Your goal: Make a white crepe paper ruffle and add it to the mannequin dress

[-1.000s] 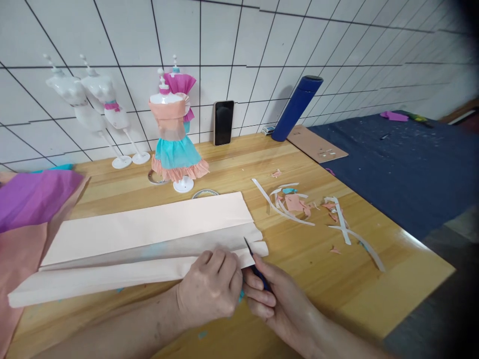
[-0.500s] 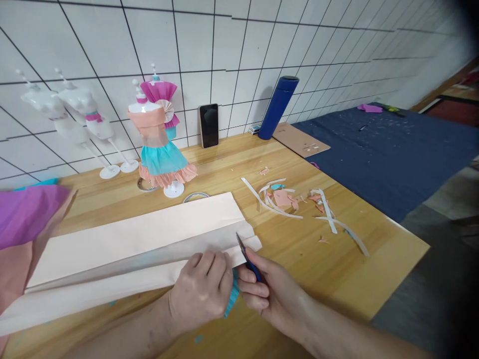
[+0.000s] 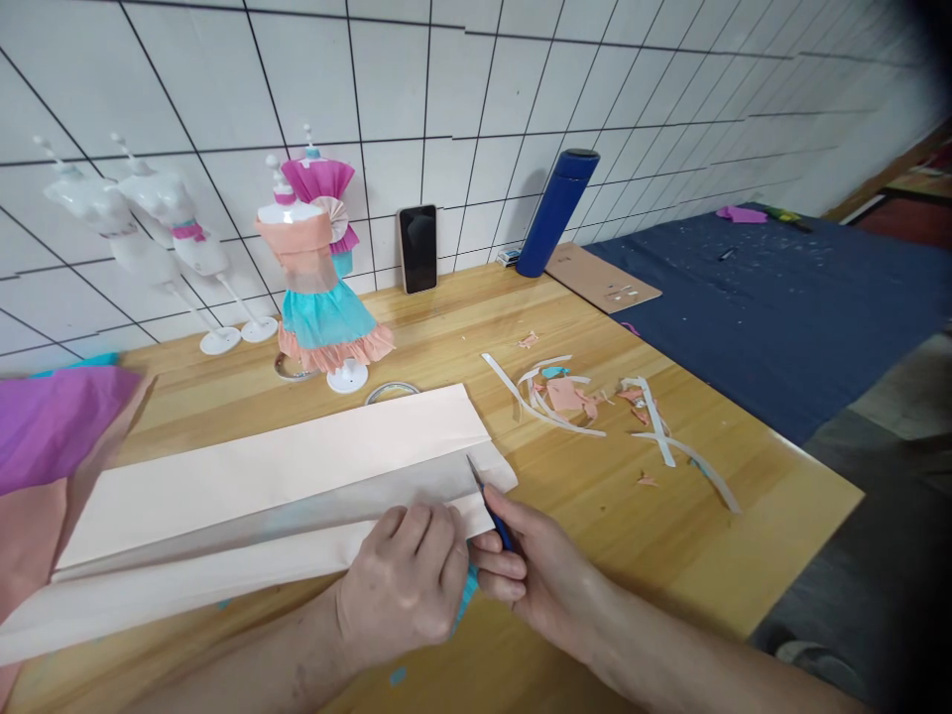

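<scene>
A long pale pink paper sheet (image 3: 297, 441) lies folded lengthwise across the table, its front flap (image 3: 245, 575) raised from the greyish inner face. My left hand (image 3: 409, 575) is closed on the front flap near its right end. In my right hand (image 3: 513, 545) is a pair of small scissors (image 3: 497, 521) with blue handles. Their dark blades point up and away, against the right end of the flap; whether they are parted is unclear. A turquoise crinkled piece (image 3: 467, 600) shows below my left hand, mostly hidden.
Paper scraps (image 3: 569, 397) and strips lie right of the sheet. Behind stand dressed mini mannequins (image 3: 308, 258), bare white ones (image 3: 160, 213), a phone (image 3: 418, 250) and a leaning blue bottle (image 3: 557, 213). Purple material (image 3: 59, 426) is at left, a dark blue cloth (image 3: 744, 297) at right.
My right hand and the scissors have shifted slightly up and left. The flap's right end no longer sticks out past the blades as before. My left hand keeps its grip, almost unmoved.
</scene>
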Motion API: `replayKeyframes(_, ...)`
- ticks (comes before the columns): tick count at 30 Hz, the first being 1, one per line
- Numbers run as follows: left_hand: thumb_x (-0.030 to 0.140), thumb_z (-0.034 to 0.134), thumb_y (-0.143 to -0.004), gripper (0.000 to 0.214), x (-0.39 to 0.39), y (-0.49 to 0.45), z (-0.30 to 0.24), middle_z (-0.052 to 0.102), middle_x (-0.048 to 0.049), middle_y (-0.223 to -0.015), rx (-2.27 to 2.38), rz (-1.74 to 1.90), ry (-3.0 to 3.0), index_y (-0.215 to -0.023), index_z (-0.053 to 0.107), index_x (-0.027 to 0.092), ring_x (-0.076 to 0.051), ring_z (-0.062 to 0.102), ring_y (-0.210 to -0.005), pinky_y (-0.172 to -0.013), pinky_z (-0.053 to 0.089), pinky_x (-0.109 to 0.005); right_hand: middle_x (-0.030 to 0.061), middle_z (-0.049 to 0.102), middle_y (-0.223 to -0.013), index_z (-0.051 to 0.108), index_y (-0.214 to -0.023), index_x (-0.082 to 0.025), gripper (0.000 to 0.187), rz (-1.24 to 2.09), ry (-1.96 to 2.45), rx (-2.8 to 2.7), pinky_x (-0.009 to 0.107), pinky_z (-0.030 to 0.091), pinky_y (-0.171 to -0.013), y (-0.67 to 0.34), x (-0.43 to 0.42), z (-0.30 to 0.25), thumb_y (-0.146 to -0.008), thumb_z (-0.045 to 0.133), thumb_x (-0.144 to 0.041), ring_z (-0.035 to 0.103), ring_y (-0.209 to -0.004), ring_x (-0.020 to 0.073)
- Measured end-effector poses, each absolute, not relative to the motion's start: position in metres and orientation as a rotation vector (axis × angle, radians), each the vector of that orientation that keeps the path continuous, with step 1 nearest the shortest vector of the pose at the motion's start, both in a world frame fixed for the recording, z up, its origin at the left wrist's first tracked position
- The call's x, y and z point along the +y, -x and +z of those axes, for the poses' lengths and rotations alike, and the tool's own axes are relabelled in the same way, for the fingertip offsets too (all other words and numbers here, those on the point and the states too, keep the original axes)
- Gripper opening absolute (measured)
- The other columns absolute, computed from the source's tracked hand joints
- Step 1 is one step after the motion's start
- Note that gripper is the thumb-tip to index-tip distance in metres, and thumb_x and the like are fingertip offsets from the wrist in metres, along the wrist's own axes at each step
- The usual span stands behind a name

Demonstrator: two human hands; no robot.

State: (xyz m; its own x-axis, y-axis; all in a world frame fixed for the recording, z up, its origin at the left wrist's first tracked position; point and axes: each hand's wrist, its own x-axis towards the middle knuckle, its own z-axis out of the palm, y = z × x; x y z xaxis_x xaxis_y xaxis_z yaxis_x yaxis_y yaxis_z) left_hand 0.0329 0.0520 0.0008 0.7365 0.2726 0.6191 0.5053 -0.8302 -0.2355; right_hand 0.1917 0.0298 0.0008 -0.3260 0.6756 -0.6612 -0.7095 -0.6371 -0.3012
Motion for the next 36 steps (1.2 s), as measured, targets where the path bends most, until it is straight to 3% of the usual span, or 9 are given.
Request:
replayKeyframes(17,0.009,0.035,-0.085,0.025,0.052,-0.033,-0.001,0.063,-0.0124,-0.078,-0.595,-0.837,2.557,-0.081,0.06,0.008,-0.021,0.055,-0.066,-0.053,0.035,-0.032,-0.0082,0.04,-0.046,0.049,-0.058,-0.014,0.037,2.001,0.966,0.027,0.011,0.017,-0.032,-0.189,0.03,-0.001,-0.075,0.07,-0.039,0.02,-0.035,-0.0005)
replayKeyframes(24,0.009,0.034,-0.086,0.027,0.053,-0.034,0.001,0.063,-0.0124,-0.079,-0.605,-0.813,2.571,-0.086,0.06,0.006,-0.021,0.056,-0.066,-0.053,0.038,-0.032,-0.0064,0.043,-0.048,0.049,-0.059,-0.014,0.034,2.047,0.965,0.08,0.012,0.018,-0.032,-0.196,0.027,0.001,-0.08,0.065,-0.036,0.024,-0.034,-0.0003)
replayKeyframes(28,0.009,0.034,-0.087,0.027,0.053,-0.033,0.0,0.063,-0.0127,-0.078,-0.628,-0.784,2.581,-0.09,0.061,0.004,-0.022,0.057,-0.066,-0.052,0.039,-0.033,-0.007,0.043,-0.048,0.047,-0.059,-0.014,0.035,2.071,0.934,0.106,0.012,0.016,-0.033,-0.202,0.02,0.001,-0.075,0.07,-0.035,0.023,-0.034,-0.0008)
replayKeyframes(32,0.008,0.036,-0.085,0.024,0.052,-0.032,-0.003,0.062,-0.0117,-0.077,-0.63,-0.758,2.597,-0.088,0.059,0.005,-0.022,0.056,-0.064,-0.051,0.038,-0.032,-0.0081,0.043,-0.047,0.056,-0.069,-0.014,0.032,2.08,0.969,-0.004,0.013,0.014,-0.033,-0.211,0.01,0.002,-0.068,0.076,-0.039,0.022,-0.034,-0.0008)
replayKeyframes(36,0.007,0.039,-0.084,0.019,0.053,-0.032,-0.006,0.06,-0.0103,-0.074,-0.651,-0.652,2.639,-0.087,0.057,0.007,-0.022,0.056,-0.063,-0.048,0.038,-0.032,-0.0086,0.042,-0.047,0.06,-0.08,-0.016,0.03,1.98,1.035,-0.294,0.016,0.012,-0.035,-0.223,0.001,0.001,-0.072,0.07,-0.043,0.019,-0.034,0.0003)
